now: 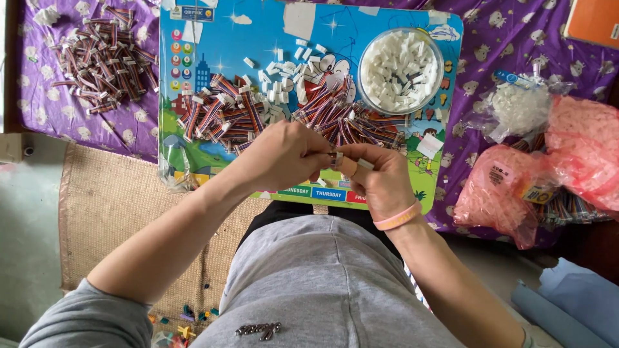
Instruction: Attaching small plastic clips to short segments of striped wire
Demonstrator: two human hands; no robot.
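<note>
Ribbon cable (336, 156), a short multicoloured piece, sat pinched between both hands just above the near edge of the board (193, 64). The left hand (280, 154) had its fingers curled shut around one end; the right hand (380, 177), with a pink band (398, 217) at the wrist, closed thumb and fingers on the other end, where a small white connector (365, 164) showed. I judged the cable light and limp, easy to bend but prone to slip, so best gripped close to the tip where the wires stay flat. The connector looked stiff, tiny and easy to drop, likely needing a firm pinch on its sides.

Beyond the hands, a heap of cables (284, 113) lay across the board, with loose white connectors (284, 71) scattered behind it. A clear round bowl (401, 69) held many more of them. A second cable pile (103, 61) lay to the left on the purple cloth (496, 38). To the right lay pink bags (574, 154) and a clear bag (519, 109) of white parts.

The board was a colourful cartoon sheet resting on the patterned cloth, not a desk. A woven mat (109, 206) covered the floor at the left, with small coloured bits (187, 316) lying near the person's knee. Blue rolls (567, 303) lay at the lower right.
</note>
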